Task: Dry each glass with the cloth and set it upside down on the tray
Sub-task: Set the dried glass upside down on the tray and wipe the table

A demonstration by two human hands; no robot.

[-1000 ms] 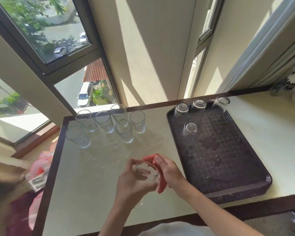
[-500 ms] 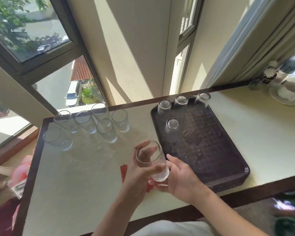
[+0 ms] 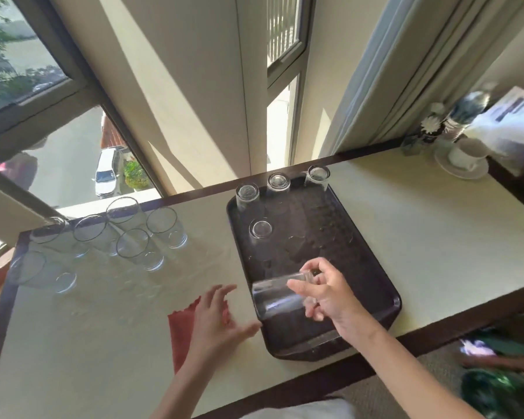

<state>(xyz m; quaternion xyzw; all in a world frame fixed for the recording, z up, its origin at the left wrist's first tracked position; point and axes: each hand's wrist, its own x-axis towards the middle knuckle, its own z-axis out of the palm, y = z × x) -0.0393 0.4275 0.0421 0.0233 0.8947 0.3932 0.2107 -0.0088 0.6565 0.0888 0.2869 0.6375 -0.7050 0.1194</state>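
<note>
My right hand (image 3: 327,293) grips a clear glass (image 3: 277,293) that lies tilted on its side over the near left part of the dark tray (image 3: 372,267). My left hand (image 3: 218,317) hovers with spread fingers over the red cloth (image 3: 180,331), which lies flat on the table and is partly hidden by it. Several glasses stand upside down on the tray, one in front (image 3: 260,232) and a row at the far edge (image 3: 277,186). A group of upright glasses (image 3: 133,246) stands at the table's far left.
A cup on a saucer (image 3: 463,160), a bottle (image 3: 463,113) and papers sit at the far right corner. The table's dark wooden rim (image 3: 436,334) runs along the near edge. Windows and a wall column rise behind the table.
The cloth was let go and now lies on the table. The glass passed from my left hand to my right, which has carried it right over the tray and tipped it sideways. My left hand has opened.
</note>
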